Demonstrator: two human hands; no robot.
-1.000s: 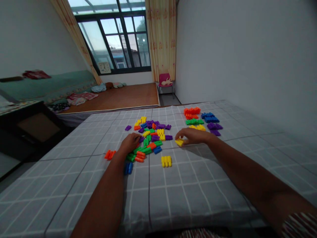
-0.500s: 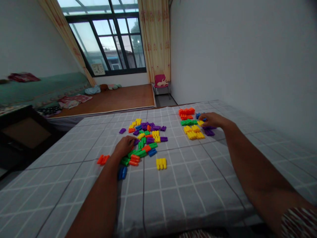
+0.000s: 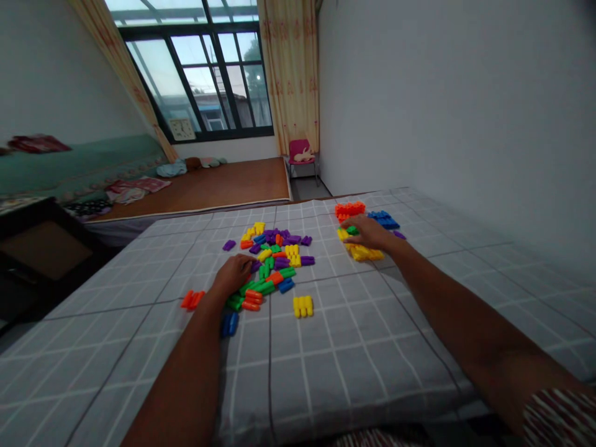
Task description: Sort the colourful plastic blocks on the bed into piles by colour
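Observation:
My left hand [image 3: 235, 273] rests at the left side of a mixed pile of coloured plastic blocks, fingers curled beside a purple block [image 3: 256, 266]; whether it grips anything is hidden. Over the sorted blocks at the right is my right hand [image 3: 365, 231], its thumb and fingers apart around a green block [image 3: 352, 230]. Yellow blocks [image 3: 365, 253] lie just below it, orange blocks [image 3: 350, 210] behind it, and blue blocks [image 3: 384, 219] to its right. A lone yellow block [image 3: 303, 306] lies nearer to me.
All blocks lie on a checked grey cloth [image 3: 354, 366]. Orange blocks [image 3: 192, 300] and a blue block [image 3: 230, 324] are near my left forearm. A wall [image 3: 465, 124] rises at the right. Beyond stand a pink chair [image 3: 299, 149] and a brown-topped bed [image 3: 233, 180].
My right hand has moved left from the blue and purple blocks to the green and yellow ones, and its fingers have spread. My left hand has stayed in place.

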